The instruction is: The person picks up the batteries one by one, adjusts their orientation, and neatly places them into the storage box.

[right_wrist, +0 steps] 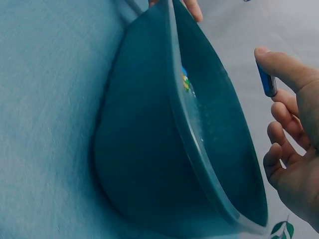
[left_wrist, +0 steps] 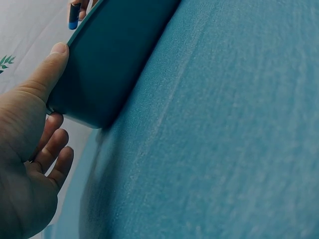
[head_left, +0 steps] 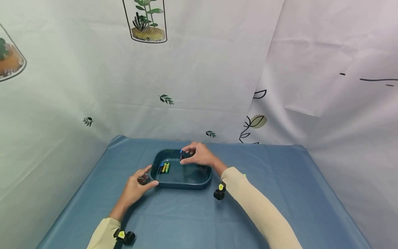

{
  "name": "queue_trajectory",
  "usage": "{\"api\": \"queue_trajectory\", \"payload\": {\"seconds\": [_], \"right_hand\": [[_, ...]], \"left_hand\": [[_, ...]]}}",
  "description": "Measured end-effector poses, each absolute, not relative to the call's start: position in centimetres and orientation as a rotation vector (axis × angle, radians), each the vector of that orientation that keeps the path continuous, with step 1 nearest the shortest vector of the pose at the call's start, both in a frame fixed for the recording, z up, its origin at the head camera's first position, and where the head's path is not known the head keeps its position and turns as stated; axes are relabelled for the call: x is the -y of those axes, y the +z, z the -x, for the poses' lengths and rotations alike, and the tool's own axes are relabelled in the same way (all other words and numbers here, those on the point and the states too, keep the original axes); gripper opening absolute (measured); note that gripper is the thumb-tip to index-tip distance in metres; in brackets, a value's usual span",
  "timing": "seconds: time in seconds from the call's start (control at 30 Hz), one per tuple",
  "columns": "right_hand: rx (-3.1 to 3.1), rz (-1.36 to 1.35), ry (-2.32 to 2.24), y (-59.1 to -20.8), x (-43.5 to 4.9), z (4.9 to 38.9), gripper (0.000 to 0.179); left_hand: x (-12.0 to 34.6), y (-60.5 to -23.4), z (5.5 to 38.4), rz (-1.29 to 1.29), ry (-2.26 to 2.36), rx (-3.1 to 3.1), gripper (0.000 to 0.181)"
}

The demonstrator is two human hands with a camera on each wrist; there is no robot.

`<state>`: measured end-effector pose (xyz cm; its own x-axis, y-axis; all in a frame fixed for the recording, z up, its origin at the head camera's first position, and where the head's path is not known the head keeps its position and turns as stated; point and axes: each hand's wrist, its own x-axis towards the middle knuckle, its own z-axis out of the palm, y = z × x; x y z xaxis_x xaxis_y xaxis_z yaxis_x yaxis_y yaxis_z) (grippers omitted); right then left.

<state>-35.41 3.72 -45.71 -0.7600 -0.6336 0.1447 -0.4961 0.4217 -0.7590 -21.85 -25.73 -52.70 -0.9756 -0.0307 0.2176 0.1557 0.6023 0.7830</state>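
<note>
A dark teal tray [head_left: 186, 185] with rounded corners sits on the blue cloth. Its left end is held by my left hand [head_left: 135, 186], the thumb [left_wrist: 60, 50] at the rim and the other fingers round the corner. Above the tray's far side, my right hand [head_left: 200, 154] pinches a black and blue battery [right_wrist: 266, 79] between thumb and fingers. The battery stands nearly upright in the head view. Inside the tray, toward its left end, several batteries [head_left: 164, 168] lie side by side, coloured black, blue, yellow and green.
Blue cloth [head_left: 192, 221] covers the table. Pale printed fabric [head_left: 199, 83] with plant drawings hangs behind it and at the sides. A small bright green thing [head_left: 244, 175] shows just behind the right sleeve. Black wrist cameras [head_left: 219, 192] are strapped on both arms.
</note>
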Motion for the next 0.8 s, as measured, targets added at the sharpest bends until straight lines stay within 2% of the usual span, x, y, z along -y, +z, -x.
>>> {"api": "queue_trajectory", "payload": {"seconds": [0.5,0.8], "right_hand": [[-2.489,1.037,-1.232,-46.9,-1.2,35.1,0.046],[-2.518,0.952,-1.269,-47.7,-0.4,34.8,0.047]], "left_hand": [[25.6,-52.8,21.9,0.077,-1.286,2.625,0.077],[25.6,-52.8,22.0,0.081,-1.291,2.622,0.077]]}}
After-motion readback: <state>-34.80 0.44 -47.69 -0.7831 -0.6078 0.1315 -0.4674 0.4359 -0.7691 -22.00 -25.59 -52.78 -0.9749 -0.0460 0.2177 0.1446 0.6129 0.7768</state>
